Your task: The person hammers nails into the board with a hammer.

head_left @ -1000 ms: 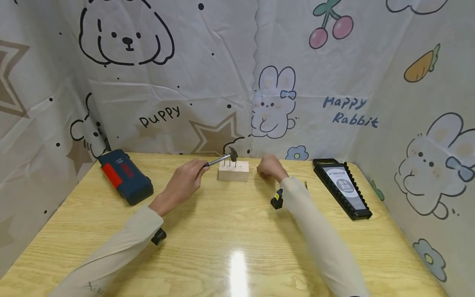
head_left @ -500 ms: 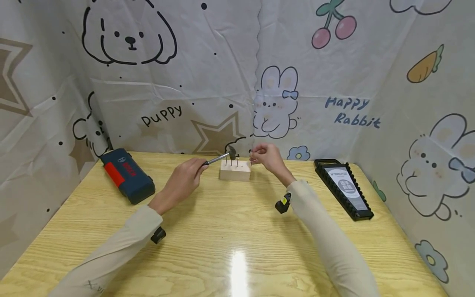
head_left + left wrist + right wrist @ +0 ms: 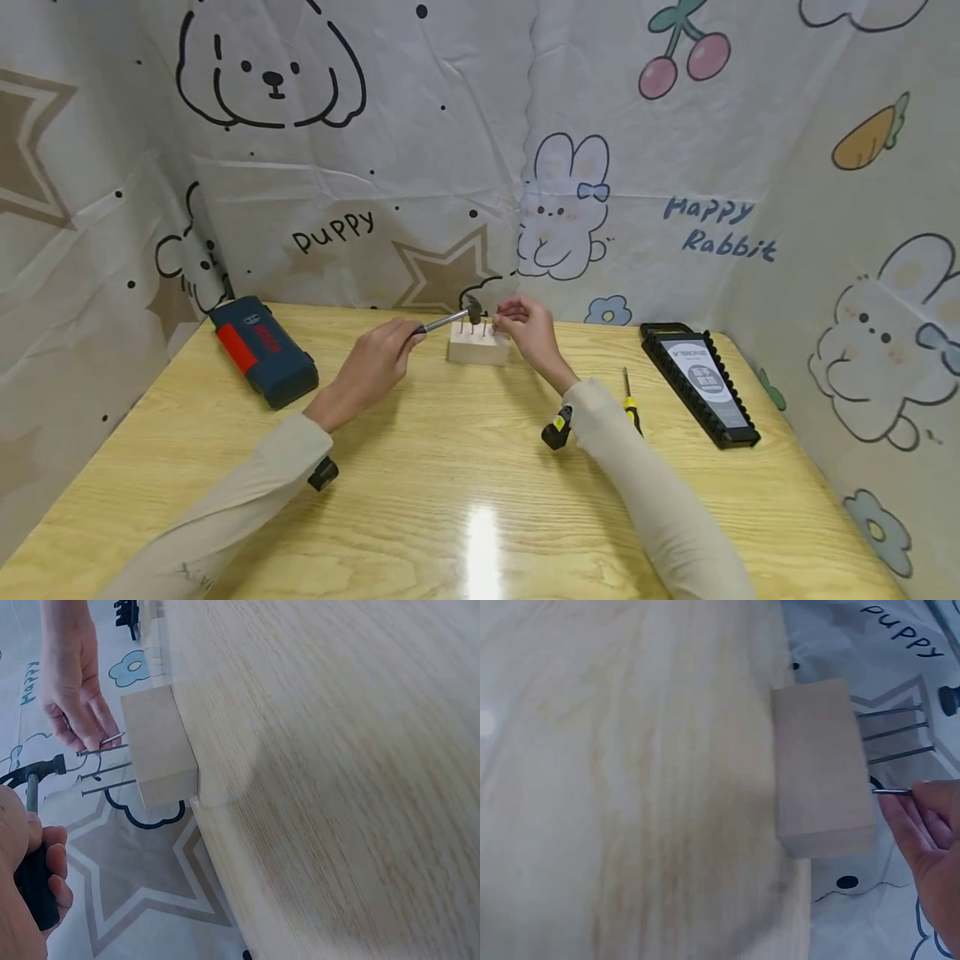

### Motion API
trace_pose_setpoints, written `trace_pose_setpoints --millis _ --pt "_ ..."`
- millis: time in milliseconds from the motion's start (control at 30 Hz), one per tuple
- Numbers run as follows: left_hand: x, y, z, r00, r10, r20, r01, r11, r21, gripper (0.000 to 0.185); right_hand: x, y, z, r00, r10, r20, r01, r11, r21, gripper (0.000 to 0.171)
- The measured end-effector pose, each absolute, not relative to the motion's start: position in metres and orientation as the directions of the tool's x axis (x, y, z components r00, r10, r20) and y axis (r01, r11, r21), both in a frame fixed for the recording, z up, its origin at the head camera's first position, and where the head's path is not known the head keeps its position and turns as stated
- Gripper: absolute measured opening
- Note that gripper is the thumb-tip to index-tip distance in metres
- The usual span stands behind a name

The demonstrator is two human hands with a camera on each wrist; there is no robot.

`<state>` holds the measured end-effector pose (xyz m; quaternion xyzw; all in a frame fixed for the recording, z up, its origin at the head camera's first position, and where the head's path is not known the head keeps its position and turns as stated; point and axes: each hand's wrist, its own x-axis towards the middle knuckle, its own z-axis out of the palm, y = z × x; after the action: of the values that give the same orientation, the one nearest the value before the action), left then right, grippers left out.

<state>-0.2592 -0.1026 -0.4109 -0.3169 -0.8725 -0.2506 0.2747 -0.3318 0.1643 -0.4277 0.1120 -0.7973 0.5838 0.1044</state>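
A pale wooden block (image 3: 477, 349) stands near the back edge of the table, with three nails (image 3: 897, 733) upright in its top. My left hand (image 3: 381, 360) grips the black handle of a claw hammer (image 3: 33, 796), its head beside the nail tops. My right hand (image 3: 529, 334) pinches another nail (image 3: 891, 792) between thumb and fingers, its tip right at the top of the block, in line with the others. In the left wrist view, the fingers of the right hand show just beyond the row of nails.
A blue and red Bosch case (image 3: 264, 352) lies at the left on the wooden table (image 3: 420, 500). To the right are a yellow-handled screwdriver (image 3: 631, 406), partly behind the right sleeve, and a black wrench rack (image 3: 701, 385). Printed cloth hangs behind.
My right hand has come from the table right of the block to its top, bringing the nail. The screwdriver shows more from behind the sleeve. The left hand keeps holding the hammer in place.
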Motion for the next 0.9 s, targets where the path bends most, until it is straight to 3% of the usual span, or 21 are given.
trace_pose_setpoints --millis 467,900 --pt "-0.258 -0.106 -0.413 -0.662 0.422 0.619 0.685 0.676 0.271 0.012 -0.329 0.167 -0.435 -0.934 -0.125 0.334 -0.356 0.378 -0.855 0.021" --pt "-0.267 -0.087 -0.403 -0.685 0.399 0.609 0.671 0.671 0.315 0.017 -0.330 0.170 -0.444 -0.919 -0.161 0.359 -0.394 0.365 -0.844 0.018"
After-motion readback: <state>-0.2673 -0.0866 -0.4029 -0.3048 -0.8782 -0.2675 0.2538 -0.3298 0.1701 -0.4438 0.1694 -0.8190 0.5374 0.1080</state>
